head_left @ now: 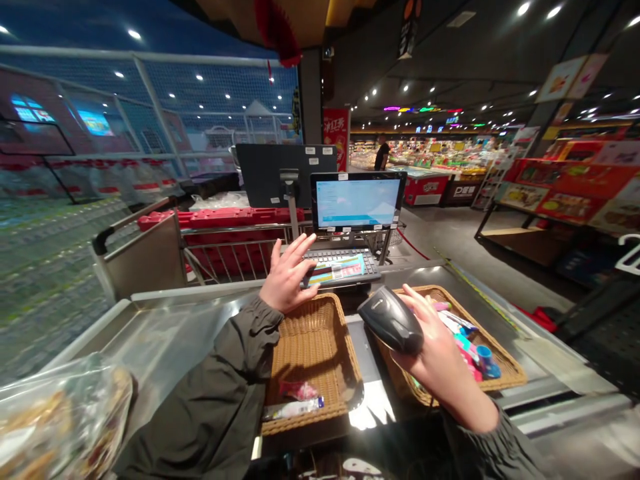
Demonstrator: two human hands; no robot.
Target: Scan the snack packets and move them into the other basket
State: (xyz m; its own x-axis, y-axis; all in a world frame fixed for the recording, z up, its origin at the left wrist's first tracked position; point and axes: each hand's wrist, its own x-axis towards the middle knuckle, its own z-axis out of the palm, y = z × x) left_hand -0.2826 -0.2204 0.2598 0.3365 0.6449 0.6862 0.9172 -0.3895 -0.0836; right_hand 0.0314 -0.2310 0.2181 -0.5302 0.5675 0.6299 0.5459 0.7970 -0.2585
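- Holds the left end of a flat barcoded packet [344, 268] between thumb and forefinger of the left hand [286, 283], with the other fingers spread and raised.
- Presents that packet above or on the black keyboard [374, 267], barcode facing up; hard to tell whether touching the keys.
- Grips a black handheld barcode scanner [393, 321] in the right hand [443, 357], closed around the handle, with the head angled toward the packet; handle mostly hidden.
- Below the left hand: a wicker basket [313, 333] with a pink wrapped item [299, 389] and a white tube [295, 408] at the near end.
- Partly behind the right hand: a second wicker basket [507, 382] with colourful small goods, including a blue plastic item [485, 358].
- Beyond the keyboard: a lit monitor [357, 201].
- At far left, on the metal counter [173, 340]: clear plastic bags of food [65, 413].
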